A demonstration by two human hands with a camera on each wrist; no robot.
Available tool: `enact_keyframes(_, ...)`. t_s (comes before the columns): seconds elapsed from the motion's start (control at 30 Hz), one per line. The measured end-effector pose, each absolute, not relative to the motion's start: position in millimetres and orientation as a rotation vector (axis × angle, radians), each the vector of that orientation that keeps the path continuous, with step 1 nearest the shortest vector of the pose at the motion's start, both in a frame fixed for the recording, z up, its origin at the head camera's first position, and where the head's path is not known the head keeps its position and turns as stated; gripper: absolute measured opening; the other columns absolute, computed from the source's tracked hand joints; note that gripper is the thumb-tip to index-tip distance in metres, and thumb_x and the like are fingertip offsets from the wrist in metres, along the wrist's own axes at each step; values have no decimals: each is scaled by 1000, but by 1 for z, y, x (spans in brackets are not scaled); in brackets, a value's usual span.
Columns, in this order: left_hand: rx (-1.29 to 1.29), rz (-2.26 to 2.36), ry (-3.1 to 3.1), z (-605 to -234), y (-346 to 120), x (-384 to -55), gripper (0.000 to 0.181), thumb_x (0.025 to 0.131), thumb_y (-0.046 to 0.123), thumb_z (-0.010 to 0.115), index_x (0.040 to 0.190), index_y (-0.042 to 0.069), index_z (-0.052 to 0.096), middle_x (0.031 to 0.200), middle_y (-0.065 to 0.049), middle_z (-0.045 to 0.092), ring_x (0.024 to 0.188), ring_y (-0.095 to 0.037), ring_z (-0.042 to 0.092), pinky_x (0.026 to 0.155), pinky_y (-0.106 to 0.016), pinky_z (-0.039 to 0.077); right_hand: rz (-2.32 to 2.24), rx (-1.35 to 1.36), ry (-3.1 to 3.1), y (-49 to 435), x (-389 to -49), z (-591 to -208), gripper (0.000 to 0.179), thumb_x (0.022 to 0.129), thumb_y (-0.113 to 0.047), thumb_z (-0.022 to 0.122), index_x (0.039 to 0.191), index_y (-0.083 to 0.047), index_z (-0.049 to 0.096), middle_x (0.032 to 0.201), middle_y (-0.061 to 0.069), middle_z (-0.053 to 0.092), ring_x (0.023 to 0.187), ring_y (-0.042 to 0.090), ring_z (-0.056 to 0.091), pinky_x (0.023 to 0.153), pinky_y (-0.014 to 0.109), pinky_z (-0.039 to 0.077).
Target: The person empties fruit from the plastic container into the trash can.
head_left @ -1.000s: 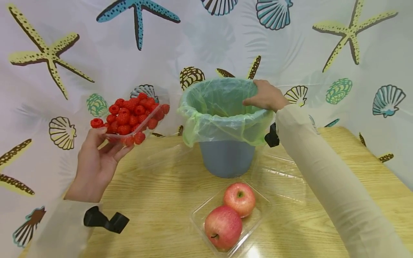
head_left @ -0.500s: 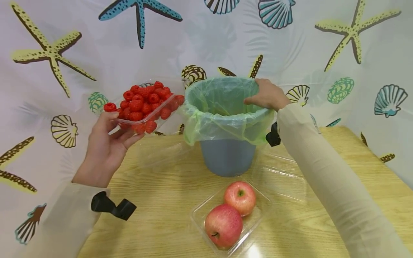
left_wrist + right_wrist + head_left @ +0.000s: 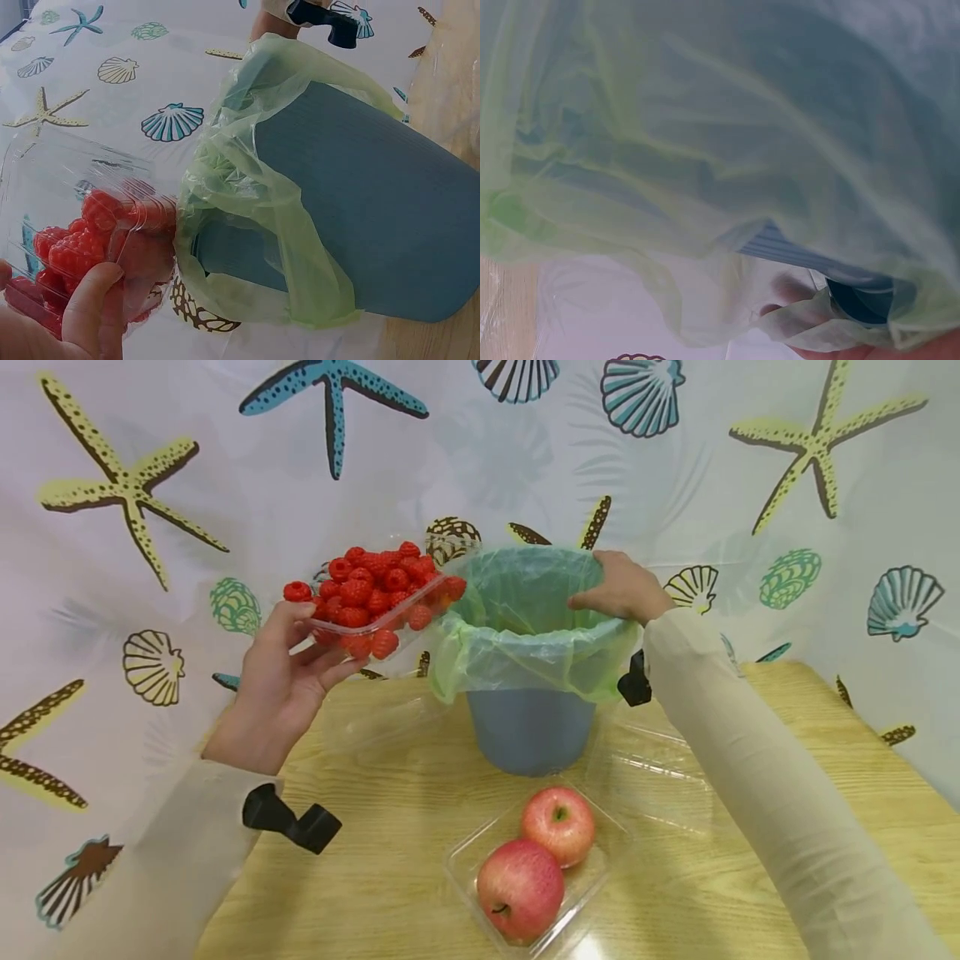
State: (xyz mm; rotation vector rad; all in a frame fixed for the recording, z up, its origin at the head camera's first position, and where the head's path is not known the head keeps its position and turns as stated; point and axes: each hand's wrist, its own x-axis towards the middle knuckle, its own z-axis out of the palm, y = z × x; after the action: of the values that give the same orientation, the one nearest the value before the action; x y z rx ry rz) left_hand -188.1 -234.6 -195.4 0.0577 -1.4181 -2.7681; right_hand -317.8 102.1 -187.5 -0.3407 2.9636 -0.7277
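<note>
In the head view, my left hand (image 3: 281, 689) holds a clear plastic punnet (image 3: 52, 169) heaped with red raspberries (image 3: 375, 581). Thumb on the near corner, fingers beneath, it keeps the punnet up in the air. The punnet's far end overlaps the left rim of a blue-grey bin (image 3: 529, 735). A pale green plastic bag (image 3: 525, 662) lines the bin and folds over its rim. My right hand (image 3: 624, 587) grips the bin's right rim through the bag, thumb inside; the right wrist view is mostly covered by the bag (image 3: 667, 150).
A clear plastic tray (image 3: 467, 870) with two red apples (image 3: 520, 889) sits in front of the bin on the wooden table (image 3: 360, 877). Clear plastic pieces lie left (image 3: 386, 725) and right (image 3: 667, 772) of the bin. A seashell-patterned cloth (image 3: 502, 468) hangs behind.
My left hand has carried the raspberry punnet rightward and slightly up, over to the bin's left rim. My right hand has stayed on the rim.
</note>
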Motion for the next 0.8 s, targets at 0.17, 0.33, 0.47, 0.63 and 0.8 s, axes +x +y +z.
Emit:
enact_keyframes(0.17,64,-2754,-1487,-192,-223,-193,34,95,25,53,125,21,38,126,-4,34,119,-23,44,72,-36,58,-727,-343,2965,101,-319,-190,87,90,-37,59,153,-4,8,159,18,11,145,38,16,115,54,21)
enact_keyframes(0.33,61,-2750,-1554,-187,-211,-201,29,95,24,51,121,17,40,124,-5,36,116,-24,45,69,-35,59,-709,-349,2972,100,-319,-189,87,90,-37,58,153,-3,9,159,18,10,145,38,16,115,55,21)
enact_keyframes(0.47,67,-2697,-1670,-180,-199,-207,34,95,23,49,127,17,41,123,-7,39,113,-26,48,69,-35,58,-711,-346,2975,101,-319,-188,87,90,-37,58,153,-3,9,159,18,11,144,38,17,114,55,22)
enact_keyframes(0.63,91,-2605,-1831,-174,-189,-215,30,94,24,47,124,18,46,124,-7,43,110,-27,53,82,-40,54,-728,-346,2972,103,-318,-189,87,90,-38,58,153,-4,9,159,18,12,144,38,18,114,54,22)
enact_keyframes(0.8,112,-2554,-1919,-169,-177,-222,21,95,23,47,114,15,50,127,-6,43,111,-27,52,85,-38,53,-728,-351,2968,103,-318,-188,86,91,-38,57,153,-4,10,159,18,12,144,38,17,114,54,22)
